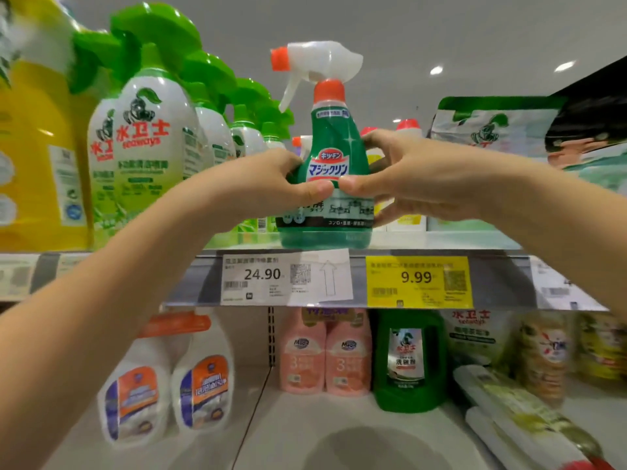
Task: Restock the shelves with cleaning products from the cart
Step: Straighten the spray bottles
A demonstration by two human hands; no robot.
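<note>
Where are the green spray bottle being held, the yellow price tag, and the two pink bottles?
green spray bottle (330, 140): head view, on its green shoulder above the label.
yellow price tag (418, 281): head view, near the printed 9.99.
pink bottles (325, 354): head view, where the pair meet, lower shelf.

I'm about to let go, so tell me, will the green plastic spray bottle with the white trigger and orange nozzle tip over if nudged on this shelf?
Probably fairly stable: the green plastic spray bottle widens towards its base. It stands at the upper shelf's front edge, so a forward nudge might drop it. The overhanging white trigger head may snag neighbours.
</note>
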